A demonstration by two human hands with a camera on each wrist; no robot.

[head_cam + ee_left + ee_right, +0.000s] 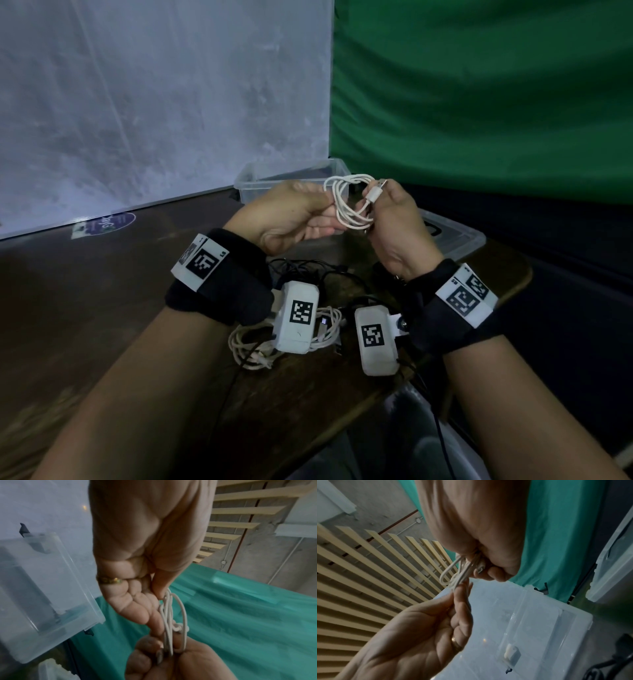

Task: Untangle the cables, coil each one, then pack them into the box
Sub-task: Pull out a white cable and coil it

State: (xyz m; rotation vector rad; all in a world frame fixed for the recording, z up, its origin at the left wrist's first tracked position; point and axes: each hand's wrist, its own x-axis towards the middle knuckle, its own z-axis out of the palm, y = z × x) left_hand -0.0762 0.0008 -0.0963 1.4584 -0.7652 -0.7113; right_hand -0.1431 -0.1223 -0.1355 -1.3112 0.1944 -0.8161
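Both hands hold one white cable [349,202] in the air, above the table and in front of the box. Left hand [291,216] pinches one side of the coiled loops between its thumb and its fingers; in the left wrist view the thumb tip presses the strands against the fingers [150,616], which are only half bent, and a gold ring [109,580] sits on one of them. Right hand [397,226] is closed around the other side of the same coil, and the USB plug [378,186] at the cable's end stands out above its thumb. In the right wrist view the loops of the white cable [453,573] come out from the closed right hand [489,555] and pass to the fingertips of the left hand [426,635].

Nearest to the person, under the wrists, a second white cable [250,342] lies on the brown table [85,308] in a loose bundle, partly hidden by the left wrist camera. Just behind it lies a tangle of black cables [318,270], also partly hidden by the hands.

Further back, behind the held coil, the clear plastic box [260,181] stands open on the table. Its lid [455,236] lies to the right, near the table's edge. Behind them hang a grey backdrop [154,102] and a green cloth [479,85].
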